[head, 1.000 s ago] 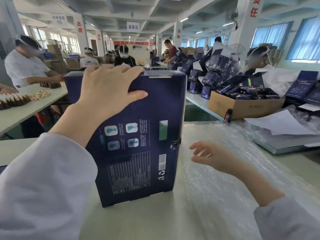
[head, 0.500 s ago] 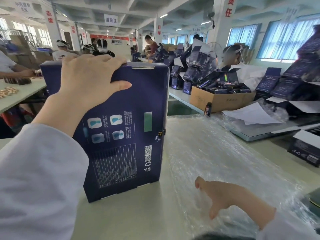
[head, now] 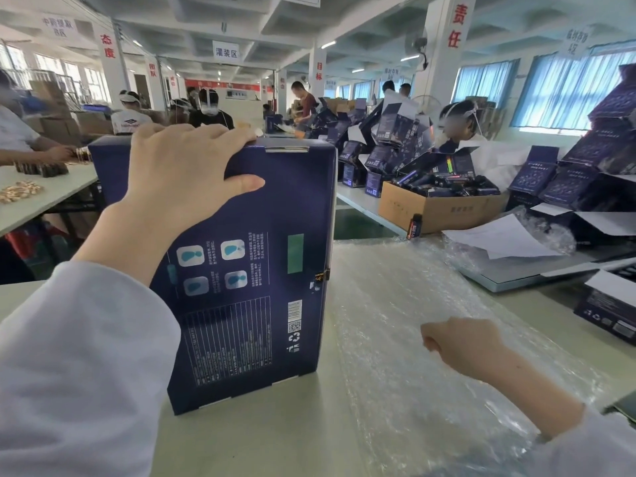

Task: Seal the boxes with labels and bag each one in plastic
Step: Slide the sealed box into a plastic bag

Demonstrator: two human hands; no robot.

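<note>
Cardboard, stiff and likely light: your box (head: 241, 270) stands upright at 9 o'clock, left hand (head: 182, 177) curled over its top edge. Right hand (head: 457, 346), at 4 o'clock, is fisted, apparently empty. Hold the box by its edges.

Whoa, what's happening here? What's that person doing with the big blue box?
A person is packing at a table. Their left hand grips the top of a tall dark blue box, holding it upright on the table. Their right hand is curled in a fist over the bubbly plastic sheet beside it. The box isn't bagged yet.
</note>
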